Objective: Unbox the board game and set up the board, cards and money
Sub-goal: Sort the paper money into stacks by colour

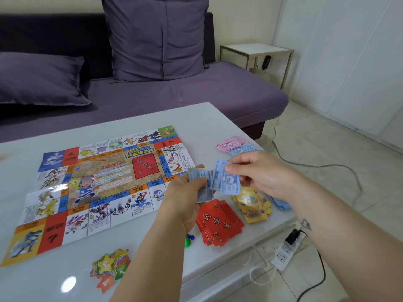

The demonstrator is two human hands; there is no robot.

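Largely complete: board (98, 188) lies unfolded on the table (196, 118), with red cards (220, 223) and yellow cards (253, 208) heaped beside it. Money sorting is unfinished: left hand (185, 197) grips a note bundle (199, 176), right hand (259, 173) pinches blue notes (226, 182); pink notes (231, 143), apparently sorted, lie beyond.

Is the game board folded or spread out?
Spread out: the board lies flat on the table, centre and border squares face up.

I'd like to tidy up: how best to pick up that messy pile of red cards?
Come from above and pinch the red cards across their long edges, squeezing the fan together; they lie flat on the table, probably leaving nothing to slip under.
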